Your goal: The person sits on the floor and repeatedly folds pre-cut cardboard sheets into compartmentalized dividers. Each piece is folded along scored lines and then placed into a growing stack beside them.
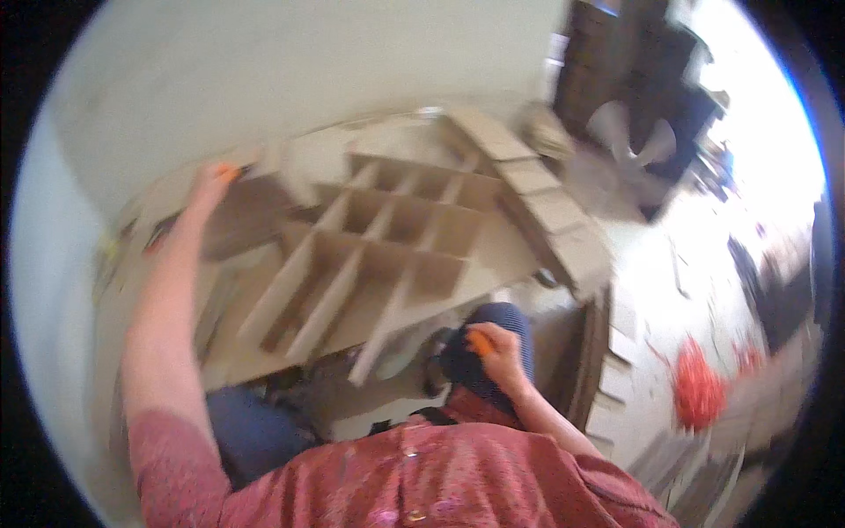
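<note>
My left arm reaches to the far left of the work surface, and my left hand is closed around a small orange thing with a dark end. Blur hides its kind. Below that hand lies a brown cardboard stack. Close to my body, over my knee, my right hand is closed on another small orange thing, mostly covered by the fingers. Between the hands stands a cardboard divider grid, its strips slotted crosswise into open cells. Neither hand touches it.
A long row of stacked cardboard pieces borders the work surface on the right. A pale wall rises behind. A fan stands at the far right, with a bundle of red strands on the floor.
</note>
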### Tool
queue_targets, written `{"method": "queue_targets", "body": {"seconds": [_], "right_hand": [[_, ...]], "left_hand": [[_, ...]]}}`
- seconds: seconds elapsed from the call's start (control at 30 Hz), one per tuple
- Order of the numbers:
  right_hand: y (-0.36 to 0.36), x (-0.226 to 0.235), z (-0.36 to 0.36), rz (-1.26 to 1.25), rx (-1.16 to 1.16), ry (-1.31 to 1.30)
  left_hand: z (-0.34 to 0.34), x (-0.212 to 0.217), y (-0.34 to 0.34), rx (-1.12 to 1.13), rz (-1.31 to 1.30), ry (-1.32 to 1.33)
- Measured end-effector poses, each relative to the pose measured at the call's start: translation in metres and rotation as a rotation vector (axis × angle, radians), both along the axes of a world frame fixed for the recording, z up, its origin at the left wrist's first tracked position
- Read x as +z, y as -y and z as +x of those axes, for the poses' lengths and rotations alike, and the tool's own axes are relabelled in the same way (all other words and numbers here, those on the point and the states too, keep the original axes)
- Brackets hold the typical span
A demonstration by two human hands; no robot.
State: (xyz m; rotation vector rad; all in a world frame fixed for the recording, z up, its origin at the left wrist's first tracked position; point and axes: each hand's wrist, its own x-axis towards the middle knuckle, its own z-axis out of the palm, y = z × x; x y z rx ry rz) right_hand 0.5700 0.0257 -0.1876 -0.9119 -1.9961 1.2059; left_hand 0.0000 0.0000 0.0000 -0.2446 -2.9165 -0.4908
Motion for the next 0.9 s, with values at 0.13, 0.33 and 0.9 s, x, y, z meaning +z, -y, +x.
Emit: {"method": "queue_targets", "body": {"seconds": [0.13, 0.33, 0.9], "right_hand": [[-0.037, 0.029, 0.03, 0.104, -0.16, -0.189], [0.002, 0.011, 0.049, -0.07, -0.138, -0.249], [0.017, 0.093, 0.035, -0.661, 0.143, -0.723]], "left_hand": [[-0.041, -0.002, -0.039, -0.944, 0.426, 0.011], [-0.045, -0.054, -0.012, -0.809, 0.485, -0.289], [0.334, -0.013, 0.096, -1.807, 0.5, -0.498]]}}
